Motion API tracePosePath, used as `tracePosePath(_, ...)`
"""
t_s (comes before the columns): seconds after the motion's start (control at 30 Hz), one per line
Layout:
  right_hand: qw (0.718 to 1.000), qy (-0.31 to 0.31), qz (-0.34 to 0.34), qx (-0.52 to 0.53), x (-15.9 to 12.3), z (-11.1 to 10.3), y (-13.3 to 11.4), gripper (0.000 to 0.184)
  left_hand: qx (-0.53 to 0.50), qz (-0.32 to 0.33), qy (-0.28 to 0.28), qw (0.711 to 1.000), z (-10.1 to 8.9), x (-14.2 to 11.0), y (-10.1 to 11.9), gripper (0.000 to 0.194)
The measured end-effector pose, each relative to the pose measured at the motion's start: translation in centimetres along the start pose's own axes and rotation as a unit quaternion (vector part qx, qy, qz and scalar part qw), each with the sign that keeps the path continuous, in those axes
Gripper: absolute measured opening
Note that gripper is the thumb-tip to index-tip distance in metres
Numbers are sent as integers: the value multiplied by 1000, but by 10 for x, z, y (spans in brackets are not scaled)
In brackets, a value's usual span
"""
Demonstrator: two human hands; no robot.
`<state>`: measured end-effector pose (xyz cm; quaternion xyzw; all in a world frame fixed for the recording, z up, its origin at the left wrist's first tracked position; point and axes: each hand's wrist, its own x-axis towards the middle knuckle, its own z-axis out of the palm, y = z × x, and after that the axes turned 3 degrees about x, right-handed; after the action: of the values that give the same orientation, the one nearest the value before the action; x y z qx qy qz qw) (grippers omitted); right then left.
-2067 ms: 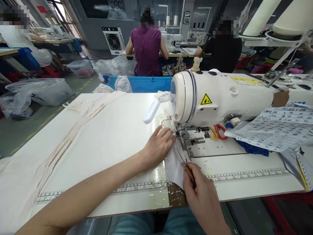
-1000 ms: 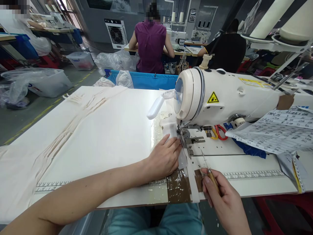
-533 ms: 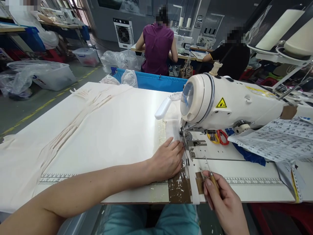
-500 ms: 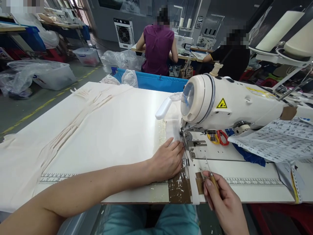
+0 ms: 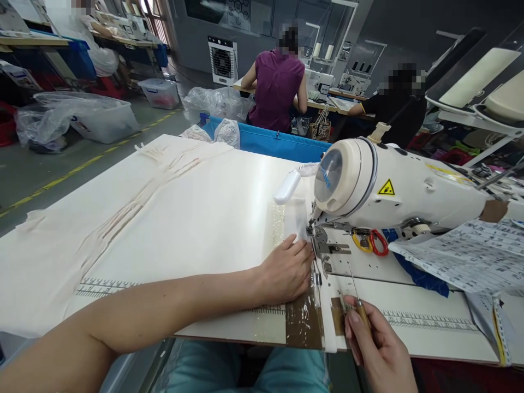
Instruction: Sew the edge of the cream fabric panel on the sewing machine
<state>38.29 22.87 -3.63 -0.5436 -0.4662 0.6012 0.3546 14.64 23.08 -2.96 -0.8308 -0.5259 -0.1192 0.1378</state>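
Note:
My left hand [image 5: 286, 268] lies flat on the table beside the sewing machine [image 5: 347, 174], fingers stretched toward the presser foot [image 5: 311, 228]. Its fingertips touch a pale piece of fabric [image 5: 295, 215] running under the foot; the thumb side is partly hidden. A narrow white strip [image 5: 328, 322] hangs down past a small metal guide [image 5: 316, 277] to the table's front edge. Right of that strip, my right hand [image 5: 379, 338] is closed around the wooden handle of an awl [image 5: 362, 314], whose thin metal point angles up toward the machine bed.
Gathered pale cloth [image 5: 123, 218] stretches across the left of the table. Scissors with red and yellow handles [image 5: 379, 243] lie behind the needle plate. Written paper sheets [image 5: 458, 256] overhang the right side. A blue fabric bin [image 5: 262, 135] stands beyond; people sit at machines farther back.
The whole view has shifted slightly, so the scene sits a little to the right and lower. Both hands keep nearly the same places; the awl is still in my right hand.

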Motion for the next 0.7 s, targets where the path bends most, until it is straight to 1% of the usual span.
tracePosePath(0.07, 999, 20, 15, 27, 1, -1, 2, 53, -2, -5, -4, 1000, 2, 1, -2, 45)
tracePosePath(0.13, 999, 40, 6, 16, 0, 0, 2, 58, -9, -12, -6, 1000, 4, 2, -5, 46)
tracePosePath(0.2, 998, 51, -30, -36, -3, 6, -1, 63, -24, -21, -10, 999, 5, 3, -7, 46)
tracePosePath(0.27, 990, 60, -76, -98, -8, 17, -6, 66, -43, -31, -18, 998, 5, 5, -10, 46)
tracePosePath(0.33, 980, 67, -124, -140, -11, 29, -10, 60, -59, -45, -29, 997, 3, 7, -12, 44)
tracePosePath(0.4, 964, 70, -178, -182, -11, 39, -12, 46, -65, -53, -41, 996, 2, 10, -14, 41)
tracePosePath(0.47, 937, 46, -247, -241, -6, 46, -11, 34, -63, -53, -51, 995, 1, 12, -16, 40)
tracePosePath(0.5, 918, 26, -286, -273, -2, 49, -10, 30, -61, -49, -55, 995, 0, 12, -17, 39)
tracePosePath(0.57, 870, -12, -370, -327, 6, 54, -9, 26, -56, -37, -60, 996, 1, 12, -19, 37)
tracePosePath(0.6, 840, -19, -413, -350, 9, 57, -9, 25, -53, -31, -62, 996, 1, 12, -19, 36)
tracePosePath(0.67, 783, -5, -480, -395, 15, 63, -10, 25, -47, -20, -62, 997, 2, 11, -20, 35)
tracePosePath(0.7, 761, 6, -499, -415, 18, 67, -11, 25, -42, -17, -62, 997, 2, 10, -21, 34)
